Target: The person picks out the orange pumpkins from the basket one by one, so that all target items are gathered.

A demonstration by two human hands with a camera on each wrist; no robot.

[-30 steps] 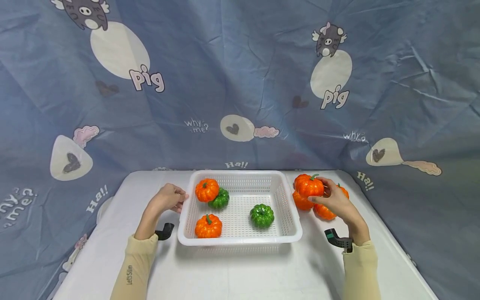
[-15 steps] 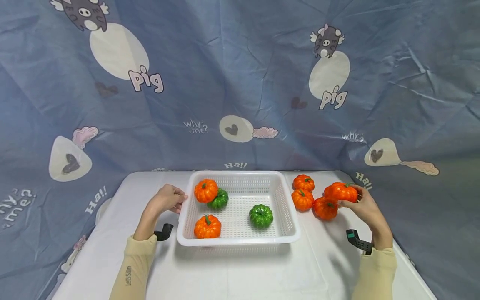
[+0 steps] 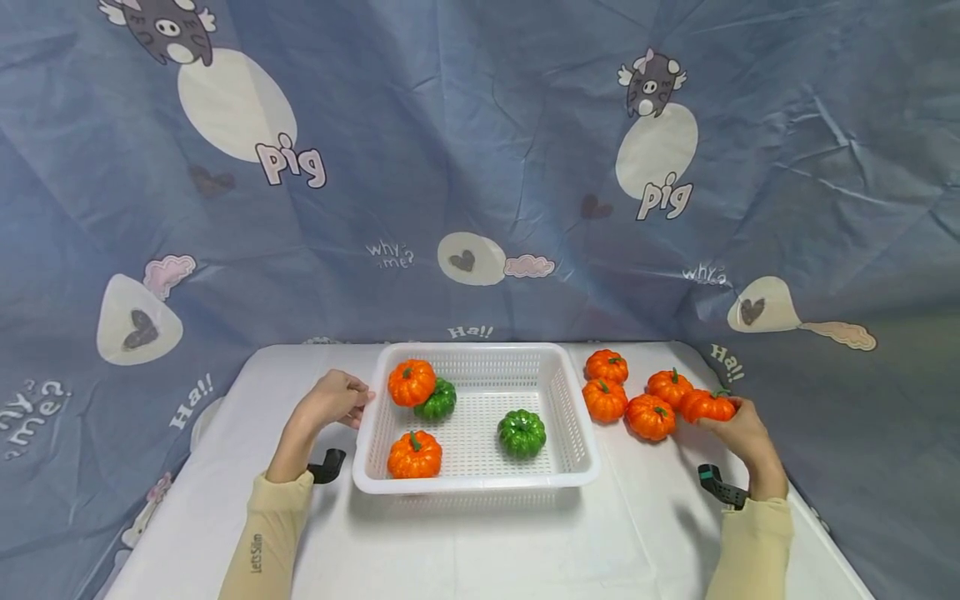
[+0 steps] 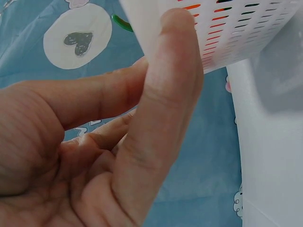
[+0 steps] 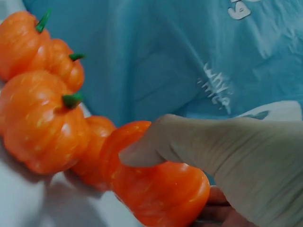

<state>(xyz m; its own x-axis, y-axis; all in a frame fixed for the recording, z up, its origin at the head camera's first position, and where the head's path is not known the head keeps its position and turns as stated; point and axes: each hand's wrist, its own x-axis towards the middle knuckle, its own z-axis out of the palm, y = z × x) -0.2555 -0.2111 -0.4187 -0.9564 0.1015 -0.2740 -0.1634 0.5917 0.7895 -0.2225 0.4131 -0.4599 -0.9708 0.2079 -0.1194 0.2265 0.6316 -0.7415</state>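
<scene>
Touching the basket (image 3: pixel 476 481) (four pumpkins (image 3: pixel 415 457) inside) is the left hand (image 3: pixel 333 398).

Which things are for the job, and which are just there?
Probably for the job:
orange pumpkin in the right hand
white basket the left hand touches
two green pumpkins and two orange pumpkins inside it
four orange pumpkins beside it

Just there:
blue pig-print cloth
white table

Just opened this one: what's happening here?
A person's right hand holds an orange pumpkin beside four more orange pumpkins on the white table, to the right of the basket. The left hand touches the basket's left side. Inside are two orange pumpkins and two green pumpkins.
</scene>
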